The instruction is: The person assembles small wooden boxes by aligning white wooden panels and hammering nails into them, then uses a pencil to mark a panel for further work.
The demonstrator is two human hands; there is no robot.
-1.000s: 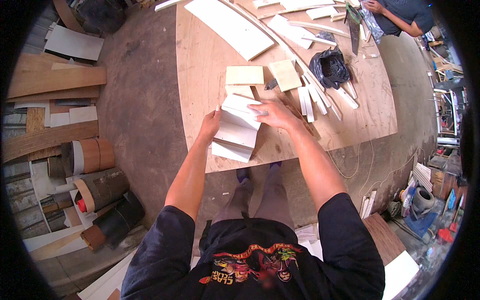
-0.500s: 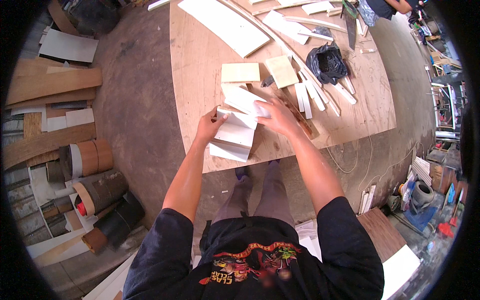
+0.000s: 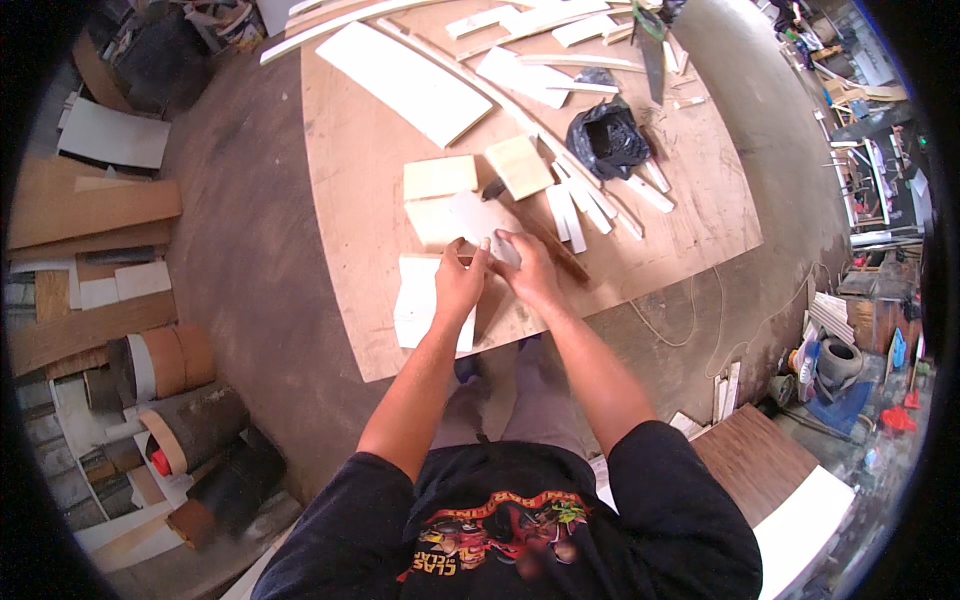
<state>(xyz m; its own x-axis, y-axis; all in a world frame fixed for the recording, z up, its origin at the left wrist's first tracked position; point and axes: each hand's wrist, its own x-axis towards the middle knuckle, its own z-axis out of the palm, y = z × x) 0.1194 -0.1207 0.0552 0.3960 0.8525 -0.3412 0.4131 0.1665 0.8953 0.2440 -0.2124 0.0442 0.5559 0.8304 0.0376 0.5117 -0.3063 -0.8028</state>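
Observation:
Over the near part of the plywood table, both my hands hold a small white board (image 3: 478, 212) by its near end. My left hand (image 3: 460, 280) closes its fingers at the board's left corner. Opposite it, my right hand (image 3: 527, 268) grips the right edge. A white piece of joined boards (image 3: 417, 310) stands at the table's near left edge, partly hidden behind my left hand. Beyond the held board lie two pale yellow wooden blocks, one on the left (image 3: 440, 177) and one on the right (image 3: 519, 167). A dark brown wood strip (image 3: 555, 245) passes beside my right hand.
The plywood table (image 3: 350, 230) carries a long white board (image 3: 405, 85), several white strips (image 3: 580, 190), a black plastic bag (image 3: 607, 140) and a handsaw (image 3: 652, 70). Rolls of sheet material (image 3: 175, 365) and stacked planks lie at left. A cord (image 3: 690, 325) hangs by the right edge.
My left hand has let go of the joined white piece and moved to the white board. Both hands now hold that board together. The view has shifted, moving the table leftward in the picture.

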